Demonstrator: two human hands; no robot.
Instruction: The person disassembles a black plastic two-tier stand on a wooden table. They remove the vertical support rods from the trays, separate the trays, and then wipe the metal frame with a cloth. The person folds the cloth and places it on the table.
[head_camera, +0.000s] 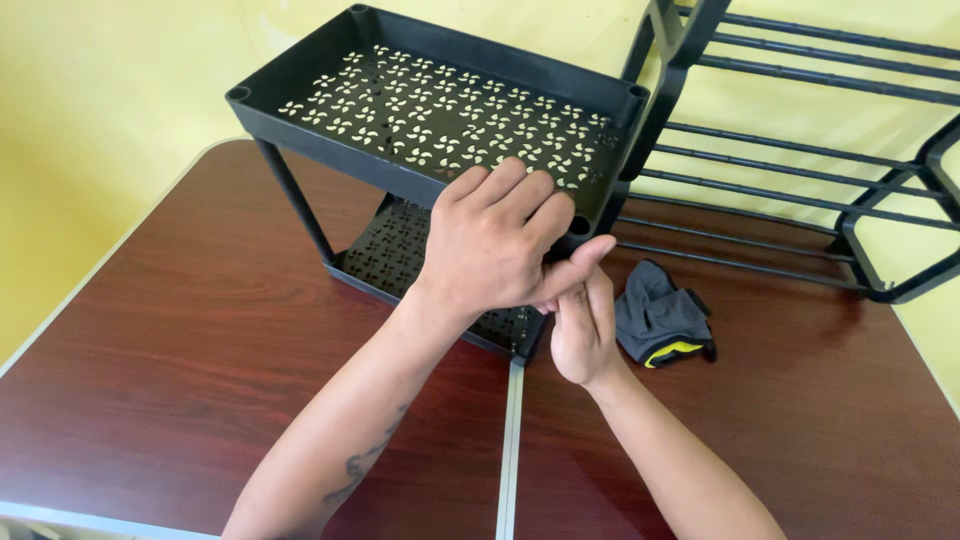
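1. A dark red table filled the lower frame, pale-edged at the left, with a metal seam running down its middle.
2. A black two-tier rack stood at upper centre-left on the table. Its top tray, pierced with petal-shaped holes, held nothing; the lower shelf, also pierced, looked bare where it showed.
3. A thin post joined the tiers at the rack's left front corner.
4. The left hand lay at centre frame, palm down, on the near edge of the top tray, fingers curled over the rim, thumb stretched right toward the right front corner socket.
5. The right hand rose just below, fingers upright and loosely closed, touching the left thumb beneath that corner. Whether it pinched anything I cannot tell; the left hand hid the spot.
6. A crumpled grey cloth with a yellow trim lay on the table just right of the right hand.
7. A black bar rack of parallel rods stood at upper right, close beside the tray.
8. A yellow wall stood behind.
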